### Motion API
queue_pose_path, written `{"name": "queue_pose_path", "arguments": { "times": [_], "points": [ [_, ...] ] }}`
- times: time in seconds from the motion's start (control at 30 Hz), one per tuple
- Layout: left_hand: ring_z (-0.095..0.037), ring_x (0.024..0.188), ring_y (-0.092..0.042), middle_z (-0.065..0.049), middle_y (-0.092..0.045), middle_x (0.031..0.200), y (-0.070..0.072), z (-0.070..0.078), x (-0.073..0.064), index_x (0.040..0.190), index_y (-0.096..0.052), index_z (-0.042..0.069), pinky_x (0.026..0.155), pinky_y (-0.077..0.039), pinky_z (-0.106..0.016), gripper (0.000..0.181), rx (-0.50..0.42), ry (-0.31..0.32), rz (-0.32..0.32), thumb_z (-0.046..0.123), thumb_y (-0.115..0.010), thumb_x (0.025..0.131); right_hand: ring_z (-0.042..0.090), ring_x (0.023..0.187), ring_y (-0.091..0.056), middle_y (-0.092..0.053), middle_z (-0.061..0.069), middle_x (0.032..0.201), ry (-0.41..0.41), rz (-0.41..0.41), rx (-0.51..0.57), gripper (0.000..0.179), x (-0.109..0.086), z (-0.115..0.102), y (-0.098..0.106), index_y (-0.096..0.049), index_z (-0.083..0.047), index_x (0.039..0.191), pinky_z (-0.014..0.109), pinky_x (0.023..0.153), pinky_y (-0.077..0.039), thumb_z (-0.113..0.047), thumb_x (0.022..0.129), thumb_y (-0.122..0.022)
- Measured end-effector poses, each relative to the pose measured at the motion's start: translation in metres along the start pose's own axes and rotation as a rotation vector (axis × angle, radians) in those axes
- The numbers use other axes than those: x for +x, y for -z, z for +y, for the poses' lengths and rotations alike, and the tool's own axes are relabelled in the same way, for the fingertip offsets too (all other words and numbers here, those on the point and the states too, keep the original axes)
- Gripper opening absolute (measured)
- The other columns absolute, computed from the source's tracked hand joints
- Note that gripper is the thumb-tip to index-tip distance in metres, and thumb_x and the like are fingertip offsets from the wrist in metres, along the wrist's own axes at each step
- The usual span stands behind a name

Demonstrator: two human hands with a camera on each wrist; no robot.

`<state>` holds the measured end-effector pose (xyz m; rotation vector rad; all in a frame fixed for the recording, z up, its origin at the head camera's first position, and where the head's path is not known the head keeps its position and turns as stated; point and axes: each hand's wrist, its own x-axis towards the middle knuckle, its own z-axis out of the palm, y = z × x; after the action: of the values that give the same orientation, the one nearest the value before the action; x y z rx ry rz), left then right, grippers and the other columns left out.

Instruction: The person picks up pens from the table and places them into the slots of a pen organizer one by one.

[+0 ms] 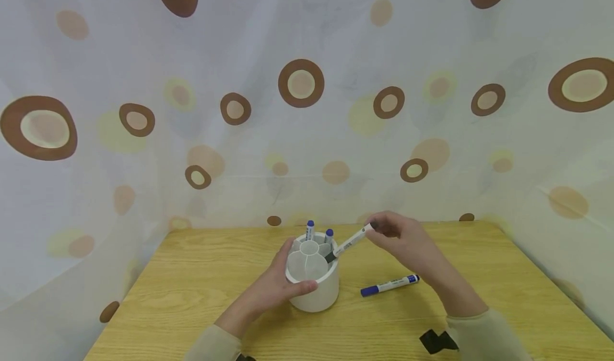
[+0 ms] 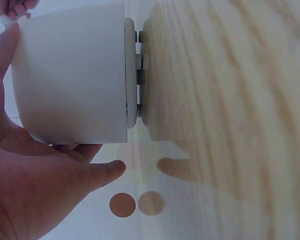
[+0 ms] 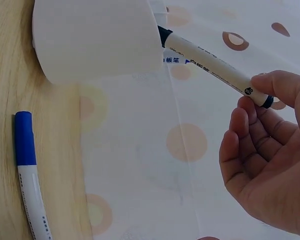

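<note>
I have my left hand [image 1: 278,283] wrapped round the side of a round white pen holder [image 1: 316,294], thumb across its near wall and fingers at its left side. The holder stands upright on the wooden table [image 1: 192,297], small feet showing under its base. Inside, thin dividers part it into wedges around a round middle tube. Two blue-capped markers [image 1: 310,231] stand toward the back, caps above the rim.

My right hand [image 1: 408,238] pinches a black-capped marker [image 1: 354,242] by its rear end, between thumb and fingertips. It slants down to the left, its black cap just inside the rim on the right side; which wedge it points into I cannot tell. Another blue marker [image 1: 390,285] lies on the table right of the holder, near it but apart.
</note>
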<state>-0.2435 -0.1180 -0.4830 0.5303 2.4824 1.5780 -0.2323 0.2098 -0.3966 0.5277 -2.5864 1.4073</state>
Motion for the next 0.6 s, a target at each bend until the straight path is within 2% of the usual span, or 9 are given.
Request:
{"name": "queue_pose_path", "arguments": {
  "times": [0.27,0.37,0.6],
  "points": [
    [-0.044,0.145,-0.049,-0.021,-0.039,0.168,-0.001,-0.002,0.000,0.176,-0.014,0.017,0.121,-0.036,-0.072,0.122,0.008,0.015,0.002,0.042,-0.095,0.089,0.031,0.107,-0.072,-0.076,-0.001,0.111,0.015,0.030,0.020,0.030,0.001,0.006,-0.010,-0.075,-0.018,0.135,0.046,0.090,-0.056,-0.033,0.109,-0.074],
    [-0.043,0.145,-0.050,-0.020,-0.040,0.167,-0.001,-0.002,0.001,0.176,-0.015,0.018,0.121,-0.036,-0.072,0.121,0.008,0.009,0.005,0.042,-0.095,0.088,0.027,0.108,-0.073,-0.077,-0.002,0.113,0.023,0.044,0.015,0.032,0.001,0.005,-0.012,-0.075,-0.018,0.137,0.046,0.091,-0.056,-0.036,0.110,-0.072],
    [-0.044,0.146,-0.049,-0.021,-0.039,0.169,-0.001,0.000,-0.001,0.176,-0.013,0.014,0.121,-0.036,-0.072,0.123,0.013,0.016,0.001,0.042,-0.095,0.089,0.026,0.121,-0.073,-0.075,0.000,0.137,0.040,0.040,0.044,0.037,0.001,0.006,-0.014,-0.073,-0.020,0.144,0.060,0.105,-0.057,-0.040,0.113,-0.065]
  ]
}}
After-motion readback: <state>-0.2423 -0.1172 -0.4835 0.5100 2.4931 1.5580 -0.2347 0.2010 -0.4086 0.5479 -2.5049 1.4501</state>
